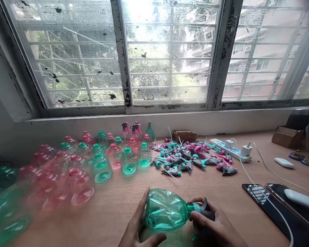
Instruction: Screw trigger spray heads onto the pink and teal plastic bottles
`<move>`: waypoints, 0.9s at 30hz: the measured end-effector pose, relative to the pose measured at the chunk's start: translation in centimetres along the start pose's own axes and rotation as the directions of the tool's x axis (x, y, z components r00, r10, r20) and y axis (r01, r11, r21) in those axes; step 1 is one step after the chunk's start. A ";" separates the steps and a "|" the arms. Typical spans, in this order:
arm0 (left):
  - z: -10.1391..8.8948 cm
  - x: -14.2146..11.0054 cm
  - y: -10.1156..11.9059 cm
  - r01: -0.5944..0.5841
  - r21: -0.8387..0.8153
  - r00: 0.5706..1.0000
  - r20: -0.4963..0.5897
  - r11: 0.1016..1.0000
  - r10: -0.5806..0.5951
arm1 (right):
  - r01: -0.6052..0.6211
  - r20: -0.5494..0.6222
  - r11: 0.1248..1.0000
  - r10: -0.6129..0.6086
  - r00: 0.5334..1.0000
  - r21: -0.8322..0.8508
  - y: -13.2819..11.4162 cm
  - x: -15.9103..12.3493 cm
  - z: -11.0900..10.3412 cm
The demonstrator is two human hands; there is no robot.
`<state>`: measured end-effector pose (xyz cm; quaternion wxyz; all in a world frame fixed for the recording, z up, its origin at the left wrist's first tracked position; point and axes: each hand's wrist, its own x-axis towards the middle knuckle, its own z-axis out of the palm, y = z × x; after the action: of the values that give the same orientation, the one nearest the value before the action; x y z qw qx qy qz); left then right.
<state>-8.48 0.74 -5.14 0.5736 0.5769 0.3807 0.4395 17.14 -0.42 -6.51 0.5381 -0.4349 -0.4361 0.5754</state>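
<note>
A clear green spray bottle (167, 210) lies sideways in front of me, its neck pointing right. My left hand (140, 223) is wrapped round its base end, thumb below and fingers behind. At the neck, a dark grey and teal spray head (207, 210) sits against the mouth of the bottle. My right hand (208, 223) grips this spray head, with thumb and fingers around its collar. Whether the collar is fully threaded cannot be told. No straw shows clearly inside the bottle.
Many pink and green bottles (100, 166) stand at the left. A heap of loose spray heads (187, 154) lies centre-back, beside a white power strip (230, 150). Cables, a tablet (260, 202), a white mouse (284, 162) and a cardboard box (285, 136) occupy the right.
</note>
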 end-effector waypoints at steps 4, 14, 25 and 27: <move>-0.2 0.0 -0.8 -0.029 -0.018 1.000 -0.006 0.999 0.029 | 0.010 -0.007 1.000 -0.010 1.000 -0.002 0.1 -0.1 0.1; -0.3 0.2 -0.8 -0.014 -0.021 1.000 0.000 1.000 0.014 | 0.072 0.012 0.989 -0.071 0.997 -0.128 -0.2 -0.2 0.2; -0.3 -0.6 -0.8 -0.014 -0.035 1.000 0.018 0.999 0.014 | 0.078 0.021 0.996 -0.077 0.997 -0.042 0.2 -0.3 0.3; -0.3 -0.4 -0.6 -0.031 0.007 1.000 0.005 0.999 0.031 | 0.081 0.023 0.995 -0.080 0.997 -0.054 0.2 -0.3 0.2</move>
<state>-8.83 0.46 -5.81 0.5656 0.5859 0.3718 0.4457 16.89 -0.69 -6.70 0.5441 -0.4256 -0.4747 0.5455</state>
